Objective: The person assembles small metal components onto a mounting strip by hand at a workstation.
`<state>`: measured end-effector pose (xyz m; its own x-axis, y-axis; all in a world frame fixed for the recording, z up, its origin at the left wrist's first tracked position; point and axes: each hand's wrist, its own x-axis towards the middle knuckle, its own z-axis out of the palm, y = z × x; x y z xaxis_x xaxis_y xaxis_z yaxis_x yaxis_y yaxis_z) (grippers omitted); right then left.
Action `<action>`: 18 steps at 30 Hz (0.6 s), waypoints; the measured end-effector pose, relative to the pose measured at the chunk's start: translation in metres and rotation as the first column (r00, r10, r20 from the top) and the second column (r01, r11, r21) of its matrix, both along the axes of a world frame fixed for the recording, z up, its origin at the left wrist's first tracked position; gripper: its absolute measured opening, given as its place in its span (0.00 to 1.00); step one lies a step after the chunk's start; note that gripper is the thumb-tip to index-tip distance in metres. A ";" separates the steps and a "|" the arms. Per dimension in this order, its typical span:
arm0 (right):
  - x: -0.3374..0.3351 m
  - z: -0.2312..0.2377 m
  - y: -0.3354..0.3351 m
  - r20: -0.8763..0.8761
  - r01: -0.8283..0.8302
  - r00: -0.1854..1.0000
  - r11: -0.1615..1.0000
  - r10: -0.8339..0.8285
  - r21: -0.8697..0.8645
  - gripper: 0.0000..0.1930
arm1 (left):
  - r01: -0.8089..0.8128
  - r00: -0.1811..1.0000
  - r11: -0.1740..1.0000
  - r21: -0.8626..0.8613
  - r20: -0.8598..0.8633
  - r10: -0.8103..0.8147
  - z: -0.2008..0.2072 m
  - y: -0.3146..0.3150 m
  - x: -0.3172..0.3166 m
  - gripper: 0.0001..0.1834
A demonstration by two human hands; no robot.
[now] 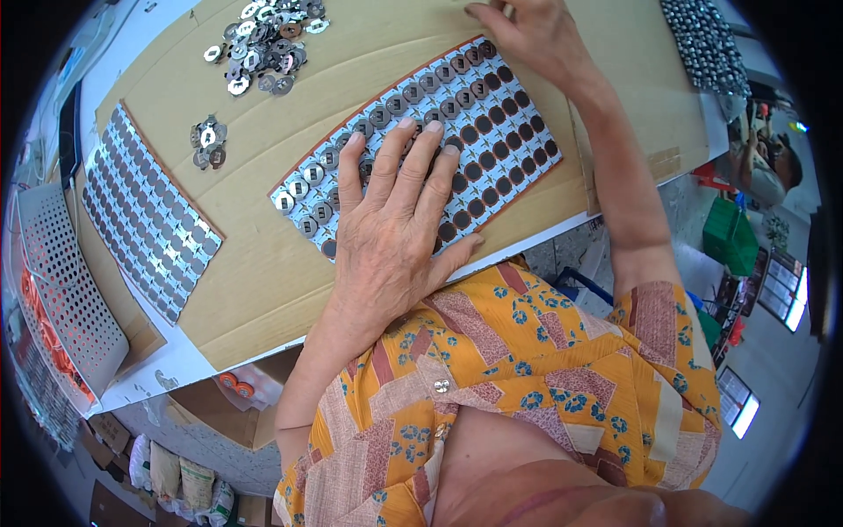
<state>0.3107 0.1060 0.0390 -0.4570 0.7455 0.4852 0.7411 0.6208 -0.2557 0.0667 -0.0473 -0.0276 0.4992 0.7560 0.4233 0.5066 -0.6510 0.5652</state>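
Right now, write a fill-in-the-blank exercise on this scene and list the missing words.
The left hand lies palm ____ over a board.
The right hand is at the picture's ____ edge.
The perforated basket is toward the picture's ____ edge.
The lower pile of metal pieces holds ____ pieces than the upper pile.

Missing words: down; top; left; fewer.

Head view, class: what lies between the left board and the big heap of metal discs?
A small cluster of discs, on the cardboard between the left board and the big heap; the head view shows it.
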 end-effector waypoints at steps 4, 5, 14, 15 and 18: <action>0.014 -0.011 0.043 -0.323 -0.316 0.910 0.939 0.260 -0.133 0.08 | 0.013 1.000 1.000 -0.001 0.007 -0.013 0.001 0.002 0.003 0.45; 0.012 -0.009 0.042 -0.324 -0.323 0.908 0.937 0.266 -0.136 0.08 | 0.001 1.000 1.000 0.003 -0.003 -0.001 0.001 0.003 0.003 0.44; 0.030 0.015 -0.045 -0.244 -0.038 0.948 0.691 -0.203 -0.722 0.06 | 0.001 1.000 1.000 -0.005 0.000 -0.001 0.002 0.003 0.003 0.46; 0.033 0.008 -0.049 -0.243 -0.033 0.947 0.690 -0.210 -0.723 0.06 | -0.005 1.000 1.000 -0.003 0.000 0.005 0.002 0.003 0.003 0.46; 0.031 -0.003 -0.060 -0.203 0.031 0.956 0.758 -0.214 -0.652 0.08 | -0.002 1.000 1.000 0.002 -0.002 0.002 0.001 0.003 0.003 0.46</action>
<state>0.3420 0.0456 0.0358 -0.2712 0.9617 -0.0389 0.6526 0.1540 -0.7419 0.0696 -0.0442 -0.0269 0.4988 0.7561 0.4236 0.5091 -0.6512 0.5629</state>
